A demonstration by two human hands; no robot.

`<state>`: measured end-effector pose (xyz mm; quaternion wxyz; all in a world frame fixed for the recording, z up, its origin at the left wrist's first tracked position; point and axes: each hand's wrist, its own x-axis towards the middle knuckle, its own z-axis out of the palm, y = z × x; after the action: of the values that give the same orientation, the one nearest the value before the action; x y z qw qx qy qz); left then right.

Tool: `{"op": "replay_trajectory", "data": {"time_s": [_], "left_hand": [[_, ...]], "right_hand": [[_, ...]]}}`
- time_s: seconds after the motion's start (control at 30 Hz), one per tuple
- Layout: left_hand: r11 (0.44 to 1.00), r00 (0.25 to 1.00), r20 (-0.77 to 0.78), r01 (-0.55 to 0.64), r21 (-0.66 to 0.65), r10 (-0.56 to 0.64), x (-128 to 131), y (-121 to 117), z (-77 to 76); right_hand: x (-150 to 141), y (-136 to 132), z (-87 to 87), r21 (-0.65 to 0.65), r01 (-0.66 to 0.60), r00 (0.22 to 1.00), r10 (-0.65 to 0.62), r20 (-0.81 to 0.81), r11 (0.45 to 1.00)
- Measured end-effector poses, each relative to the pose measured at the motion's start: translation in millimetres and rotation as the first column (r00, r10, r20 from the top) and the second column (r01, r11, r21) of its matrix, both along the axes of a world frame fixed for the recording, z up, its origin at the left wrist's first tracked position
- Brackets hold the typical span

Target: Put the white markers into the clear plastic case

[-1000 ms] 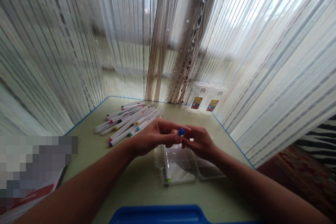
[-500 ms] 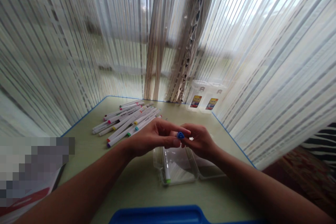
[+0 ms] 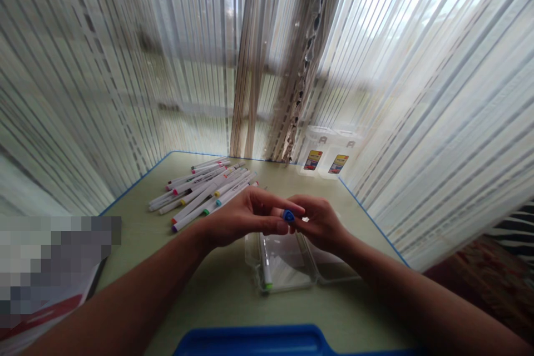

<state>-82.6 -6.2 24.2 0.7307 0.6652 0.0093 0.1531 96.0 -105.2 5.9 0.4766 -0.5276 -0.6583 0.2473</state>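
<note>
Between my two hands is a marker, its blue end pointing toward me and most of its barrel hidden behind the fingers. The thumb and fingers of my left hand pinch it from the left. From the other side my right hand closes on it with its fingertips. Below the hands lies an opened clear plastic case. Along the left side of the case rests a white marker with a light green end.
A loose pile of white markers with coloured ends covers the table's back left. Two clear cases with labels stand at the back right by the string curtain. A blue tray edge is in front.
The view has shifted very slightly. Both hands keep their hold on the blue-ended marker in nearly the same place.
</note>
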Motion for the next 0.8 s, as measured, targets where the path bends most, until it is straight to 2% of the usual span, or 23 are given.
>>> {"op": "replay_trajectory", "data": {"time_s": [0.8], "left_hand": [[1.000, 1.000, -0.029, 0.002, -0.027, -0.003, -1.2, -2.8, 5.2]], "right_hand": [[1.3, -1.2, -0.4, 0.014, 0.015, 0.998, -0.016, 0.064, 1.000]]}}
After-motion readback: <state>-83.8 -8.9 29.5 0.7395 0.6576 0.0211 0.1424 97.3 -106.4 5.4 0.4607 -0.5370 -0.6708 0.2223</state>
